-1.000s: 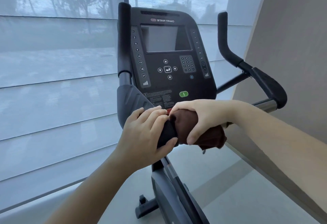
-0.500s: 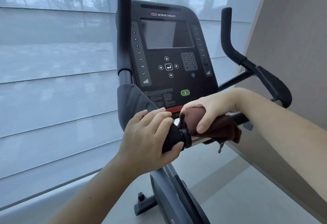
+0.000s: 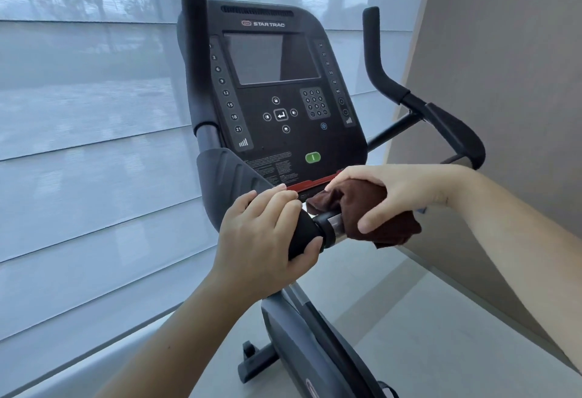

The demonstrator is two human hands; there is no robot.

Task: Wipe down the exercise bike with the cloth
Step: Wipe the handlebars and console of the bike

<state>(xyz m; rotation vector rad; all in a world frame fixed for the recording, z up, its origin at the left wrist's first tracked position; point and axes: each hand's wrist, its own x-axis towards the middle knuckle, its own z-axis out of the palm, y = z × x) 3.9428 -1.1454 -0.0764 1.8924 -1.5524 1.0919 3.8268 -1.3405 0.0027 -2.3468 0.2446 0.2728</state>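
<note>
Below console (image 3: 277, 89), left hand (image 3: 264, 240) gripping handlebar (image 3: 304, 234), right hand (image 3: 400, 191) pressing cloth (image 3: 356, 201)

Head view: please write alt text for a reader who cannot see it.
A person's right hand presses a dark brown cloth around the exercise bike's metal handlebar, while the left hand grips the black padded grip beside it. The console stands behind, before a shaded window.
</note>
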